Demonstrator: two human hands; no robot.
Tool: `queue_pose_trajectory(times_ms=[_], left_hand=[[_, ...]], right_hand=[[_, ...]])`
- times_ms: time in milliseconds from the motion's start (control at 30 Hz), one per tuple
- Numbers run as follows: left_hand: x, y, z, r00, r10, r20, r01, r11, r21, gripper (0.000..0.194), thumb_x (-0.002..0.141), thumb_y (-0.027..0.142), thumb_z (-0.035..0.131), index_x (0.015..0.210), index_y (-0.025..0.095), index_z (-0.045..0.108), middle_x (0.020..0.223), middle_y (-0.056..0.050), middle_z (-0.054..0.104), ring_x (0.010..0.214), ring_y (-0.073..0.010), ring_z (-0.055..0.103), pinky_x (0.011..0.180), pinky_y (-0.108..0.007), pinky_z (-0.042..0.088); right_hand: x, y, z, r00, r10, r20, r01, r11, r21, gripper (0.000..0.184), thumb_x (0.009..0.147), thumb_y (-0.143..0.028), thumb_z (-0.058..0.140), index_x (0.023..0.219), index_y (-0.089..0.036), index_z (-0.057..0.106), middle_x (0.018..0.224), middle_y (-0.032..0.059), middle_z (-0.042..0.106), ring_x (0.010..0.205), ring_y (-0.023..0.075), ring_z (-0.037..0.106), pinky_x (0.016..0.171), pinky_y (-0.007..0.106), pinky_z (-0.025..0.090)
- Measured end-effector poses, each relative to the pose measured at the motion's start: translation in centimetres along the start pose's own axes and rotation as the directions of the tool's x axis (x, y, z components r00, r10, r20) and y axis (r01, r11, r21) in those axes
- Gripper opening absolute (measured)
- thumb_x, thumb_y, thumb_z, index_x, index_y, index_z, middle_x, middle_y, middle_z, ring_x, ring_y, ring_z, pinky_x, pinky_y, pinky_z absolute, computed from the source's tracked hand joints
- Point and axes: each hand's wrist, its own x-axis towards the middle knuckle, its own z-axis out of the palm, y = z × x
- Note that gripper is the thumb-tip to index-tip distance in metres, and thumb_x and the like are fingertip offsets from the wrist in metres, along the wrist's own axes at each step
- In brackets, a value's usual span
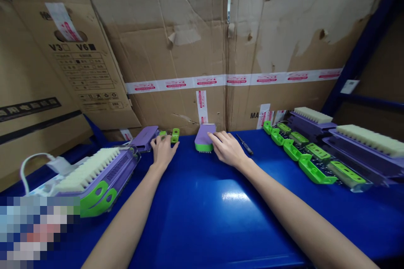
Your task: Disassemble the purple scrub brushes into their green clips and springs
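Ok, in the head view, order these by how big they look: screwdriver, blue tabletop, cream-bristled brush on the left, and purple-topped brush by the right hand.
1. Blue tabletop
2. Cream-bristled brush on the left
3. Purple-topped brush by the right hand
4. Screwdriver

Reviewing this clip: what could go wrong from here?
The screwdriver lies loose beside the right hand; a sideways move might knock it.

The purple-and-green brush sits bristles down at the right fingertips, so a push could slide it.

The left hand is close to both the purple part and the green piece; it might nudge either.
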Motion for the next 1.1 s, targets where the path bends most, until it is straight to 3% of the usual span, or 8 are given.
queue_pose_trajectory(times_ms=[200, 433, 1100], left_hand=[[-0.13, 0.12, 0.2, 0.997, 0.047, -0.06, -0.044, 0.998, 0.053, 0.026, 0.082, 0.039, 0.056, 0.088, 0.015, 0.065, 0.108, -0.019, 0.062, 0.113, -0.037, 0.045, 0.094, -0.058, 0.029], [0.08, 0.05, 0.09, 0.999, -0.05, 0.016, 0.046, 0.98, 0.193, 0.038, 0.085, 0.043, 0.052, 0.095, 0.009, 0.067, 0.112, -0.022, 0.058, 0.114, -0.0365, 0.043, 0.096, -0.055, 0.027], [0.82, 0.23, 0.15, 0.992, -0.106, 0.064, 0.083, 0.952, 0.295, 0.047, 0.087, 0.049, 0.046, 0.101, 0.009, 0.066, 0.106, -0.022, 0.059, 0.106, -0.0362, 0.046, 0.097, -0.056, 0.026]], right_hand=[[0.09, -0.32, -0.06, 1.0, -0.011, 0.019, 0.011, 1.0, 0.001, 0.046, 0.091, -0.02, 0.033, 0.136, -0.009, 0.041, 0.113, 0.0153, 0.057, 0.1, 0.0254, 0.047, 0.082, 0.037, 0.038], [-0.01, -0.19, 0.28, 1.0, -0.009, -0.002, 0.009, 1.0, -0.006, 0.045, 0.091, -0.02, 0.035, 0.134, -0.009, 0.043, 0.111, 0.0156, 0.059, 0.099, 0.0256, 0.048, 0.079, 0.037, 0.039], [0.02, -0.49, 0.47, 1.0, -0.002, 0.031, 0.002, 1.0, 0.017, 0.044, 0.093, -0.024, 0.033, 0.133, -0.011, 0.043, 0.11, 0.0158, 0.059, 0.099, 0.0257, 0.048, 0.08, 0.038, 0.037]])
